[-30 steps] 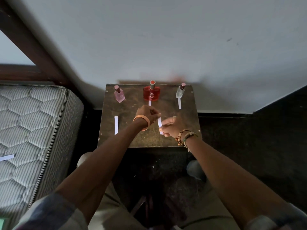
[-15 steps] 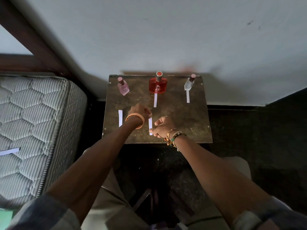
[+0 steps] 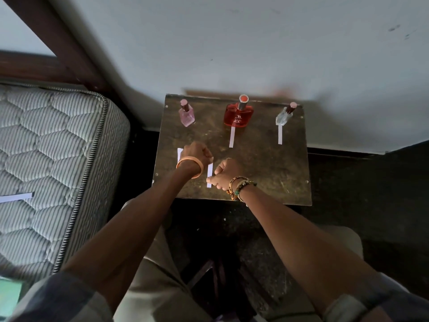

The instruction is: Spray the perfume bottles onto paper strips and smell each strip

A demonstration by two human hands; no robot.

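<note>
Three perfume bottles stand along the back of a small brown table (image 3: 267,168): a pink bottle (image 3: 186,113) at left, a red bottle (image 3: 238,113) in the middle, a clear bottle (image 3: 284,115) at right. White paper strips lie in front of the red bottle (image 3: 231,137) and the clear bottle (image 3: 280,135). Both my hands hold one white strip (image 3: 209,173) near the table's front: my left hand (image 3: 197,155) pinches its far end, my right hand (image 3: 227,171) pinches its near end. Another strip (image 3: 180,154) lies partly hidden behind my left hand.
A quilted mattress (image 3: 53,163) lies to the left with a paper strip (image 3: 16,197) on it. A dark wooden bed frame (image 3: 58,43) runs behind it. A pale wall (image 3: 255,43) rises just behind the table. Dark floor lies to the right.
Both hands have carried the strip nearer and leftward, toward the table's front. The camera has also shifted, so the table sits further right in view.
</note>
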